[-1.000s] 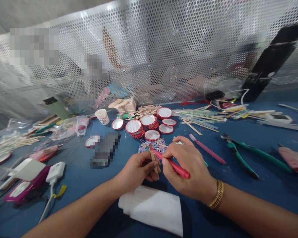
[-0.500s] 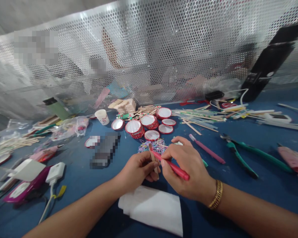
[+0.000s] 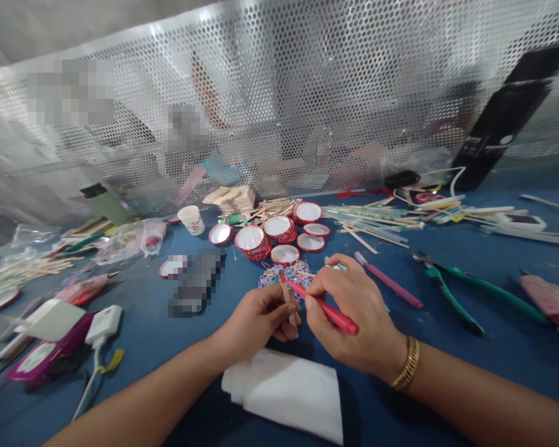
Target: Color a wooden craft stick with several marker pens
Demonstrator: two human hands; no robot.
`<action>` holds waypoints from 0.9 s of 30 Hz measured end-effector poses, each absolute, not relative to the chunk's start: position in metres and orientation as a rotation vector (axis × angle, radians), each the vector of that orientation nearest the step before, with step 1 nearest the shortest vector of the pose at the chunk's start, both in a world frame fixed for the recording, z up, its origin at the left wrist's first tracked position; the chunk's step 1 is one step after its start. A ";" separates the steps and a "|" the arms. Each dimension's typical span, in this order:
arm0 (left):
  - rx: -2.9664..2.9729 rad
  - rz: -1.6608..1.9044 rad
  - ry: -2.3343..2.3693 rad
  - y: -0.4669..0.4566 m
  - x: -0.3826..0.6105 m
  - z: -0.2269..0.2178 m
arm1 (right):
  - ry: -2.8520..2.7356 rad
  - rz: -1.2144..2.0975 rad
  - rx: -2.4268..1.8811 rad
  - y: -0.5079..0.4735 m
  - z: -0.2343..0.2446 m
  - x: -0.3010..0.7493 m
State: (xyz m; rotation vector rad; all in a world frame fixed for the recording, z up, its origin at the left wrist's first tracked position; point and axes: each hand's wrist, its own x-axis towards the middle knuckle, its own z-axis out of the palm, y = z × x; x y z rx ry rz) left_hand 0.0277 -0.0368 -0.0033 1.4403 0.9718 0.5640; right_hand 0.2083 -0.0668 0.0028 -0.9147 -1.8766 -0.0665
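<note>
My left hand point(image 3: 259, 318) is closed on a small wooden craft stick point(image 3: 286, 293), held upright over the blue table point(image 3: 447, 347). My right hand point(image 3: 349, 313) pinches a red marker pen point(image 3: 328, 309) whose tip rests against the stick. A heap of coloured rubber bands point(image 3: 289, 273) lies just behind the two hands. A folded white cloth point(image 3: 289, 391) lies under my wrists.
Several red-rimmed round lids point(image 3: 279, 233) sit behind the bands, with loose wooden sticks point(image 3: 368, 220) to their right. Green-handled pliers point(image 3: 451, 292), a pink pen point(image 3: 389, 279) and a pink glue gun point(image 3: 552, 301) lie at right. A white charger point(image 3: 103, 323), a paper cup point(image 3: 192, 218) and bags lie left. A perforated metal screen point(image 3: 307, 93) closes the back.
The right hand has shifted the marker slightly along the stick; otherwise nothing has visibly moved.
</note>
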 end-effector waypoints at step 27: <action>1.453 0.576 0.986 -0.038 0.029 -0.002 | -1.898 -0.060 -0.892 -0.068 0.003 0.207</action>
